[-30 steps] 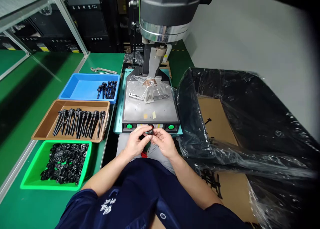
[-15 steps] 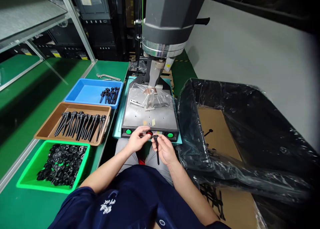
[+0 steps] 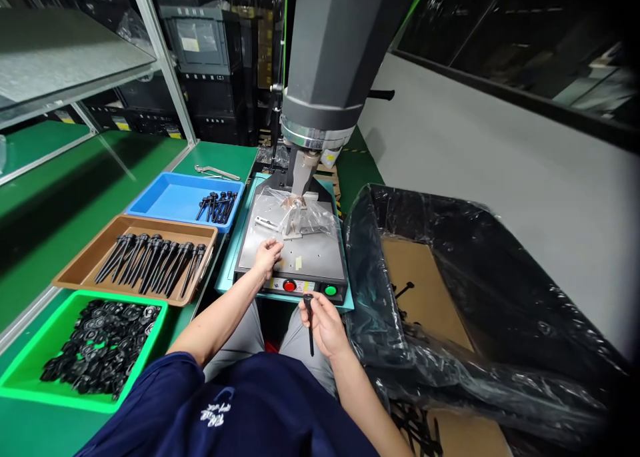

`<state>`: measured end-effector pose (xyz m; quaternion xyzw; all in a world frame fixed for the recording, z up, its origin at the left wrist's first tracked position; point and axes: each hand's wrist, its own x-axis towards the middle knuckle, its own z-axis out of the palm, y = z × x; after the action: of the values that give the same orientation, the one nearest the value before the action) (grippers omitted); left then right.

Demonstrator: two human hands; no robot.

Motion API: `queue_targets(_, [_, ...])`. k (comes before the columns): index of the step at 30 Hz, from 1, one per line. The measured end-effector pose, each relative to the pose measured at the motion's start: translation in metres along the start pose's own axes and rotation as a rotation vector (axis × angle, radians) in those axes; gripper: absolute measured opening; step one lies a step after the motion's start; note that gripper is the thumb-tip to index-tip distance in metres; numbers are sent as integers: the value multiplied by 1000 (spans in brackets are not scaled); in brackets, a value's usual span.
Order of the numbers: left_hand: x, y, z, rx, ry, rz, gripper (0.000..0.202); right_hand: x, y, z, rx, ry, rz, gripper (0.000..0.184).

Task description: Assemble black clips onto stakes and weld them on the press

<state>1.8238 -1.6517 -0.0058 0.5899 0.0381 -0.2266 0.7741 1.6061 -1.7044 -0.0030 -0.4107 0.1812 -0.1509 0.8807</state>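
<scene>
My right hand [image 3: 324, 325], its fingers closed, holds a black part with a round head and a long thin stem [image 3: 310, 324] in front of the machine's control panel. The stem hangs downward, head on top. My left hand [image 3: 267, 257] is over the front left of the machine's metal plate [image 3: 320, 260], fingers loosely bent and nothing visible in them. Just beyond it stands a small metal fixture [image 3: 293, 225] with clear plastic film [image 3: 320, 222] around it, under the press's tool [image 3: 303, 174].
To my left are a blue tray [image 3: 165, 194] and a brown tray [image 3: 83, 267] with stemmed black parts, and a green tray [image 3: 20, 384] of small black pieces. A black-lined box [image 3: 500, 264] stands right. The panel has red [image 3: 290, 286] and green [image 3: 331, 290] buttons.
My left hand has moved away from the right one, forward over the plate. My right hand still holds the black stemmed part, slightly lower in view. The camera view has shifted.
</scene>
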Motion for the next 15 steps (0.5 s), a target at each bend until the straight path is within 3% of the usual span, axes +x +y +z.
queue_targets(9, [-12,7,6,-144,-40,69,42,12,1,0,10,-28,35,37])
queue_targets(15, [-30,20,10,-452,-83,-182,33,45,-3,-9,57,80,39,47])
